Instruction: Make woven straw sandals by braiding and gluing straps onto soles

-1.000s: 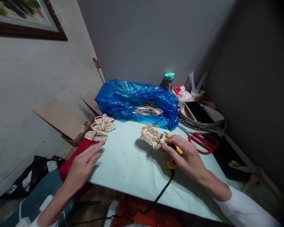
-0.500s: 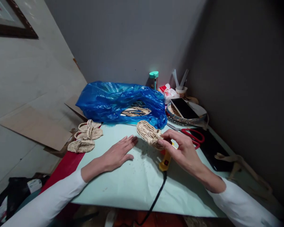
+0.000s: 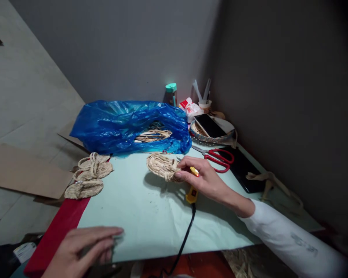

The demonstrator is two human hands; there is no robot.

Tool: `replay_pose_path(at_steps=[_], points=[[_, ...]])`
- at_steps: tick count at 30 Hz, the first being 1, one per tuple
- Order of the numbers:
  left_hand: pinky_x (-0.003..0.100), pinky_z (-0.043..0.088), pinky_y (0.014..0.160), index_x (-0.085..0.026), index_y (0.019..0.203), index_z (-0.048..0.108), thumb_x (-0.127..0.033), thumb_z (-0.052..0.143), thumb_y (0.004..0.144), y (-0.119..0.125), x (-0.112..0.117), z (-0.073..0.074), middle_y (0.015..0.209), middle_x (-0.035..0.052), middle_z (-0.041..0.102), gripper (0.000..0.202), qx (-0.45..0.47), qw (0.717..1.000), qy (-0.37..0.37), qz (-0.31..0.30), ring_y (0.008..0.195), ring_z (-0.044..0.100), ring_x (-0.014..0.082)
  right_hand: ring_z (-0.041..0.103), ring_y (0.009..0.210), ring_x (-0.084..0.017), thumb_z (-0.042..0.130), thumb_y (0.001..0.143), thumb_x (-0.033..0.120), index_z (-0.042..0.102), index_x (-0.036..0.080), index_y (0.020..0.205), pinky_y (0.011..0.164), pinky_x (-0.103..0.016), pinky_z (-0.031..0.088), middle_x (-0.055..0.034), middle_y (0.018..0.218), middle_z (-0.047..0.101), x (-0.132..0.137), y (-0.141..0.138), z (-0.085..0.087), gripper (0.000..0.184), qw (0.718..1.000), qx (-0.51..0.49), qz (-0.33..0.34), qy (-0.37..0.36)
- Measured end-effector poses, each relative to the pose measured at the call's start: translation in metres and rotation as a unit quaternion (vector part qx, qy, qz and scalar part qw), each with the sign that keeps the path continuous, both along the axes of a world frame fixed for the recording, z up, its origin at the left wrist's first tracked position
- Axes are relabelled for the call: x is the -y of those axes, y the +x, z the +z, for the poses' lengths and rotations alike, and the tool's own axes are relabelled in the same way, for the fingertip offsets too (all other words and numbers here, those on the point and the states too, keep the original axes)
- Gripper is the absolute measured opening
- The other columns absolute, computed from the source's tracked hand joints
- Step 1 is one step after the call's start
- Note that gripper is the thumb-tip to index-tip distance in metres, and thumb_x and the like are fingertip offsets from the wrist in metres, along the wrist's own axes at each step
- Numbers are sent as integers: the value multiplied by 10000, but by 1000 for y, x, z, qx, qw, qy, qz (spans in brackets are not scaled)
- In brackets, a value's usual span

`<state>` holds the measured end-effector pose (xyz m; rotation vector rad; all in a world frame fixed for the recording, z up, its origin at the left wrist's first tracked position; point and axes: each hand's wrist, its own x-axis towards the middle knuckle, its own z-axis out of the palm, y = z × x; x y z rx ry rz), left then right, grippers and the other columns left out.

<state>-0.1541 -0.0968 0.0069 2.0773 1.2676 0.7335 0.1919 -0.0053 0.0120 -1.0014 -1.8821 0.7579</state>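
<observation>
Between the thumb and fingers of my right hand (image 3: 204, 177) is a small woven straw slipper (image 3: 161, 166), held by one end just above the pale green table cover (image 3: 127, 208). Under that hand lies a yellow hot glue gun (image 3: 192, 195) with a black cord, its upper part mostly hidden. My left hand (image 3: 85, 247), with nothing in it, hovers at the near left edge of the table, fingers stretched and thumb apart. Several more small straw slippers (image 3: 89, 172) rest in a row at the table's left edge.
A blue plastic bag (image 3: 124, 123) of dry straw stands at the back. Red-handled scissors (image 3: 220, 159) and a black tablet-like slab (image 3: 243, 173) lie at right. Behind them, a phone (image 3: 210, 125) rests on a round basket (image 3: 197, 133). Brown cardboard (image 3: 29, 170) is at left.
My left hand has lifted off the table cover and drawn back toward the near left edge. My right hand still holds the slipper, now turned slightly. The view has swung right.
</observation>
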Motion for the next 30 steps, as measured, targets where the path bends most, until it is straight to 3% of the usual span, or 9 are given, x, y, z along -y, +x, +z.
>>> replay_pose_path(at_steps=[3, 6, 8, 10, 12, 15, 20, 25, 30], points=[[161, 536, 538, -377, 1013, 790, -256, 719, 839, 17, -29, 18, 673, -54, 756, 224, -31, 993, 112, 2, 534, 694, 127, 589, 738, -138, 621, 924, 268, 636, 169, 792, 661, -239, 432, -11, 792, 642, -1, -1, 6, 166, 999, 9, 39, -23], [220, 534, 721, -347, 1072, 756, -189, 680, 870, 46, -56, 38, 869, -19, 757, 267, -25, 972, 233, 27, 779, 707, 151, 550, 739, -137, 623, 931, 291, 617, 169, 782, 682, -250, 405, -1, 776, 600, -2, 0, 14, 192, 997, 18, 74, -21], [291, 495, 902, -305, 1114, 730, -188, 652, 896, 65, -73, 47, 1051, 24, 724, 260, -28, 966, 253, 35, 987, 671, 187, 521, 744, -139, 611, 948, 304, 594, 172, 768, 715, -265, 383, 7, 756, 570, -2, 1, 21, 224, 994, 27, 104, -3], [311, 464, 962, -254, 1184, 697, -264, 643, 912, 83, -89, 53, 1181, 64, 696, 277, -51, 977, 207, -9, 1087, 637, 210, 503, 751, -142, 575, 983, 329, 586, 172, 780, 758, -285, 360, 10, 753, 557, -2, 1, 28, 257, 989, 48, 133, 32], [305, 452, 973, -239, 1252, 660, -324, 662, 896, 98, -102, 55, 1258, 71, 683, 366, -84, 989, 88, -82, 1144, 622, 228, 497, 774, -147, 532, 1012, 350, 598, 173, 812, 793, -304, 334, 7, 769, 566, -3, 1, 33, 275, 981, 82, 165, 68], [291, 470, 865, -228, 1214, 670, -345, 641, 890, 113, -112, 52, 1146, 42, 733, 346, -121, 982, -56, -137, 1001, 667, 226, 488, 837, -160, 505, 1028, 336, 628, 181, 867, 828, -322, 308, 5, 788, 588, -7, 3, 37, 255, 960, 145, 219, 91], [264, 424, 700, -187, 957, 649, -367, 618, 855, 120, -112, 38, 851, -2, 679, 210, -50, 986, -137, -75, 795, 599, 189, 474, 902, -192, 439, 1043, 376, 666, 169, 983, 854, -350, 329, -46, 892, 634, -15, 10, 29, 313, 952, 197, 210, 102], [242, 394, 667, -187, 890, 601, -322, 689, 801, 125, -111, 24, 785, -29, 579, 183, 102, 980, -173, -7, 733, 517, 152, 530, 1015, -206, 614, 951, 404, 635, 182, 1160, 907, -349, 387, -67, 1068, 676, -20, 17, 21, 306, 976, 103, 169, 90], [232, 411, 639, -194, 902, 573, -345, 724, 805, 128, -108, 6, 794, -23, 601, 235, 213, 954, -204, 54, 716, 539, 144, 579, 1045, -212, 671, 933, 290, 625, 191, 1143, 920, -342, 444, -73, 1099, 677, -23, 20, 18, 236, 991, 24, 71, 113]])
